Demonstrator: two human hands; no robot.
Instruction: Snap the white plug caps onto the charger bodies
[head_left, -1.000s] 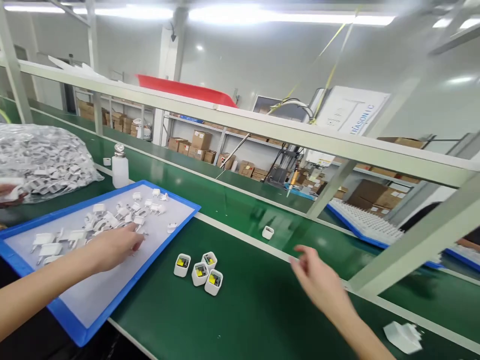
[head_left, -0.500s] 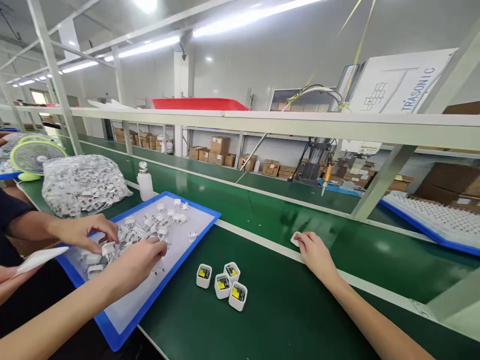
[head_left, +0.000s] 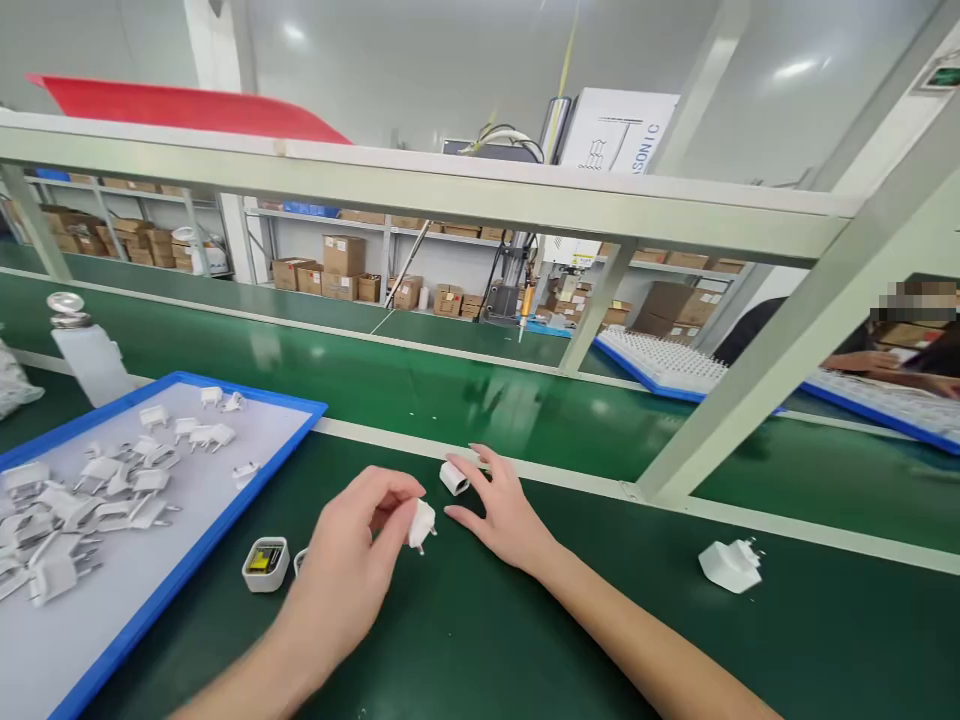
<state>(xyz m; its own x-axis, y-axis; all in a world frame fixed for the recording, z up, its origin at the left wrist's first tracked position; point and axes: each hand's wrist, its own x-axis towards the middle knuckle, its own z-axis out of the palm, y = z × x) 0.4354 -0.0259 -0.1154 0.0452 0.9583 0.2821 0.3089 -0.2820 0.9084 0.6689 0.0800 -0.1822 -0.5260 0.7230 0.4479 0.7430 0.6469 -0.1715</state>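
My left hand [head_left: 360, 560] pinches a small white plug top [head_left: 421, 524], its two metal pins pointing down to the right. Just right of it, my right hand [head_left: 504, 512] has its fingers spread. The index finger reaches over a white charger housing [head_left: 454, 479], which lies on its side with its opening towards the hand; I cannot tell whether they touch. An upright housing with a yellow part inside [head_left: 265, 563] stands left of my left hand. Another housing [head_left: 300, 560] is mostly hidden behind that hand.
A blue-rimmed tray [head_left: 247, 485] with several loose plug tops lies at left, near a white pump bottle [head_left: 91, 360]. A white charger with pins [head_left: 731, 566] lies at right. A slanted post [head_left: 795, 300] rises from the bench. Across it, a person sits near white-filled trays [head_left: 664, 358].
My view has turned right. My left hand has left the tray with a plug top, beside my right hand. My right hand's fingers have opened from their pinch on the white piece.
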